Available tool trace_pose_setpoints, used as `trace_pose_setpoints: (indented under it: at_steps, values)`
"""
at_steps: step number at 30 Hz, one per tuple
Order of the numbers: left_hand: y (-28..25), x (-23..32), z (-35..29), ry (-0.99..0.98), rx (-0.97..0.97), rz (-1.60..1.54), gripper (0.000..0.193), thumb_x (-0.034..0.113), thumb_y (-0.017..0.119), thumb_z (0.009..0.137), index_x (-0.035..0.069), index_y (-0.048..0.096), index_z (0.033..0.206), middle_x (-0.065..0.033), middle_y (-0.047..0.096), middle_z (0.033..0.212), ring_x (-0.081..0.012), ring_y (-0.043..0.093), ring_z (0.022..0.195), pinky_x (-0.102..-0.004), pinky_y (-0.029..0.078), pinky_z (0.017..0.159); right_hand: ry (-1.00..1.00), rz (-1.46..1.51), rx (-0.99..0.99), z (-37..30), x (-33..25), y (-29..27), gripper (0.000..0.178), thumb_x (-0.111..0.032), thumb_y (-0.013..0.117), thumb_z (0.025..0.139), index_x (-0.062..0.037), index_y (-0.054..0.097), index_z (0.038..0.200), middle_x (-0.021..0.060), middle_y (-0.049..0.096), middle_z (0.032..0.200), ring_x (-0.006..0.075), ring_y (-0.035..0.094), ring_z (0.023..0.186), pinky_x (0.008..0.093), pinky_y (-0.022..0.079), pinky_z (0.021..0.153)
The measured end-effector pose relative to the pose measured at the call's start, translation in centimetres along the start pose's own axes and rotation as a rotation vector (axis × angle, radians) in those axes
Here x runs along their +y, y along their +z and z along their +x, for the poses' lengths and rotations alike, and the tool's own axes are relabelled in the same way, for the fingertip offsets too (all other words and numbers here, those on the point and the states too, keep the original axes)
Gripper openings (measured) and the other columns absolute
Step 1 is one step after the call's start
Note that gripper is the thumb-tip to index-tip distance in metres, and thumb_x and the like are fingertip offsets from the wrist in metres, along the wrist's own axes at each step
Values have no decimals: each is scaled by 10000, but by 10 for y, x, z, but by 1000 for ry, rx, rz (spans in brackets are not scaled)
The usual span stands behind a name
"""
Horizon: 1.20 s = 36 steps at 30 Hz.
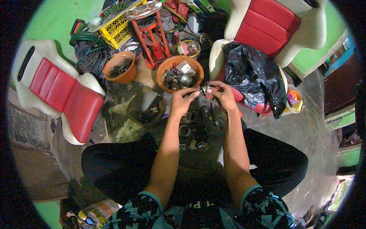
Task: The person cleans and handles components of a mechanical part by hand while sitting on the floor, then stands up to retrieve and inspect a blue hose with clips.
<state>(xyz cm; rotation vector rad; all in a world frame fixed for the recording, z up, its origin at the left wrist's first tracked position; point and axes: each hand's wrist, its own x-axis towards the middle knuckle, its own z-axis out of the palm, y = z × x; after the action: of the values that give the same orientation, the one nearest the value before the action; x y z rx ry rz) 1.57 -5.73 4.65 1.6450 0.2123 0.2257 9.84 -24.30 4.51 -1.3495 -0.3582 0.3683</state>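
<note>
Held a small part (204, 89) pinched in the right hand (224, 96), just right of the left hand (180, 101), apparently pinched onto it too.

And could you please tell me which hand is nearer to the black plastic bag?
The right hand: it is just left of the black plastic bag in the picture. The left hand is farther left, beyond the right one.

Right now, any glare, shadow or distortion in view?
Head view: fisheye bending, blackened corners; head view: glare on the black plastic bag, dark trousers showing little detail; head view: small piece between left hand and right hand too tiny to identify.
</note>
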Motion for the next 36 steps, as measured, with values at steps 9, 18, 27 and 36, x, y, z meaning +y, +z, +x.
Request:
trace_pose_setpoints:
  at_steps: [9,18,27,36]
  values:
    - [5,-12,2,-1,29,-96,171,110,749,824,6,729,957,-33,702,880,-121,628,817,-277,501,764,47,26,12,7,9,9,291,-69,764,795,4,673,1061,60,687,933,122,628,856,256,511,746]
    - [-15,-44,2,-90,234,-368,171,158,666,919,-4,672,972,-49,669,863,-107,626,728,-259,527,634,33,-80,87,30,35,48,175,-70,767,792,10,697,931,49,687,863,108,607,785,245,489,729]
    - [-55,-47,2,-149,400,-297,283,285,571,982,18,665,973,-26,658,802,-91,610,725,-254,487,627,-49,-110,440,97,87,33,169,-117,686,885,37,665,951,99,676,855,144,620,706,274,507,644]
    - [-61,-79,6,-207,293,-245,354,330,577,971,12,604,1125,-80,667,891,-175,667,774,-284,552,679,112,183,495,51,140,-11,231,-96,594,891,7,692,1074,100,698,962,164,636,881,306,492,847]
